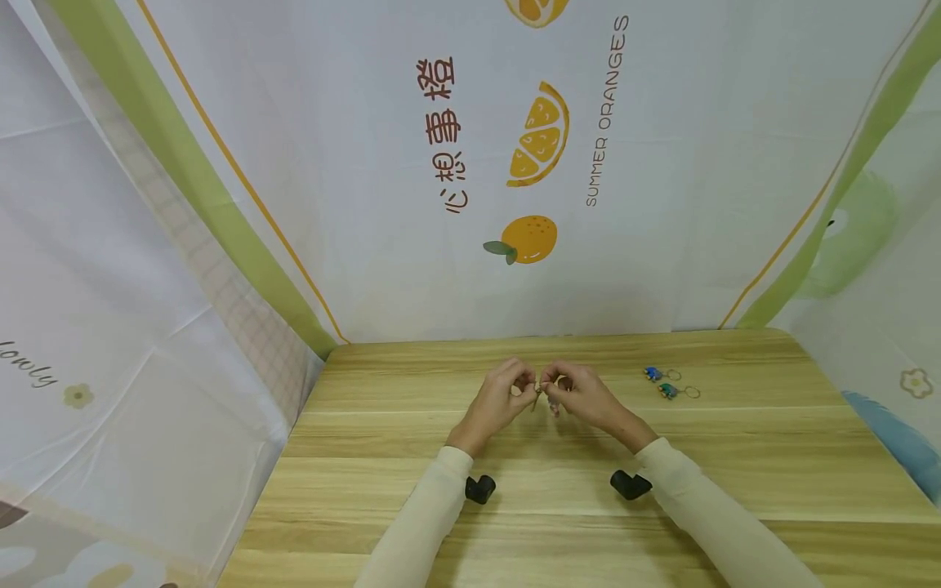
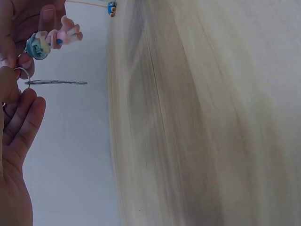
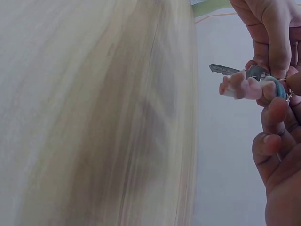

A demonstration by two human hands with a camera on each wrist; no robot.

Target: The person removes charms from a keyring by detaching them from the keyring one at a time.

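Observation:
In front of me my left hand [image 1: 494, 404] and right hand [image 1: 584, 398] meet, fingertips close together, just over the wooden table. Between them is a small metal key ring [image 2: 29, 75], pinched by both hands from either side. A silver key [image 2: 56, 82] hangs off the ring beside the left fingertips, its toothed blade [image 3: 222, 69] pointing down at the table. Next to the right fingertips dangles a pink figurine charm [image 2: 63, 36] with a teal top. The thumbs and fingertips hide part of the ring.
Farther right on the table [image 1: 735, 457] lie a blue charm [image 1: 653, 373] and a green charm [image 1: 667, 390], each with its ring. Black wrist-camera mounts [image 1: 480, 489] show beside both forearms. A printed cloth curtain [image 1: 412, 269] stands along the table's back edge.

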